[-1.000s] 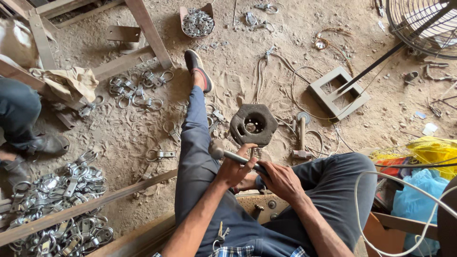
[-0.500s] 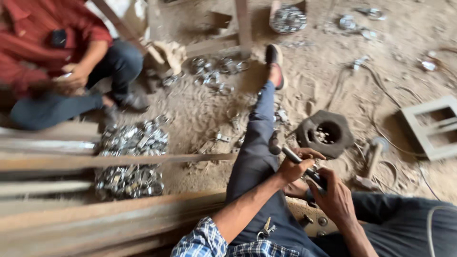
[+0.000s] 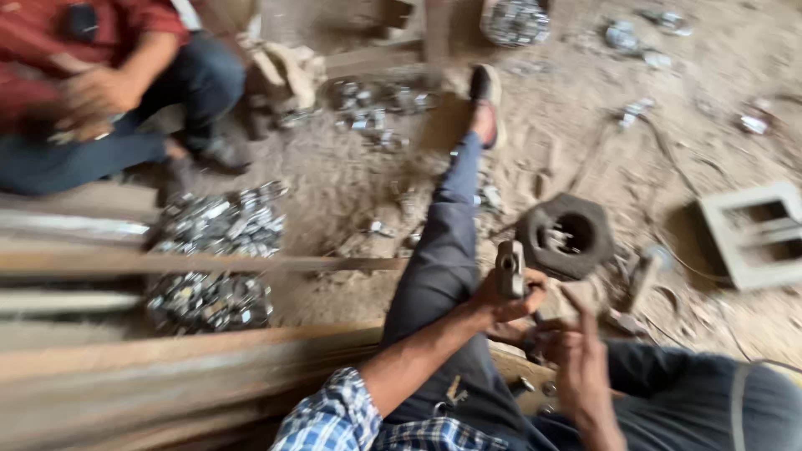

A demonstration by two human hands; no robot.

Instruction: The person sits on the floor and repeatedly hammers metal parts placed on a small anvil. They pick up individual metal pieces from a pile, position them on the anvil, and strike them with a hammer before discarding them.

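Observation:
I sit on a sandy floor with my left leg stretched out. My left hand [image 3: 499,302] grips a small grey metal piece [image 3: 510,267] and holds it upright above my thigh. My right hand [image 3: 575,344] is close beside it, fingers curled around another small part that blur keeps me from identifying. Just beyond both hands lies a dark hexagonal metal block [image 3: 566,235] with a round hole holding small bits.
A pile of shiny metal fittings [image 3: 215,255] lies at left behind long wooden and metal bars [image 3: 167,351]. Another person in a red shirt [image 3: 92,83] sits at top left. A grey square frame [image 3: 752,234] lies at right. Scattered metal parts dot the sand.
The view has swung left and down, bringing the other person and the pile of fittings into view. My left hand has lifted the metal piece upright; both hands stay together.

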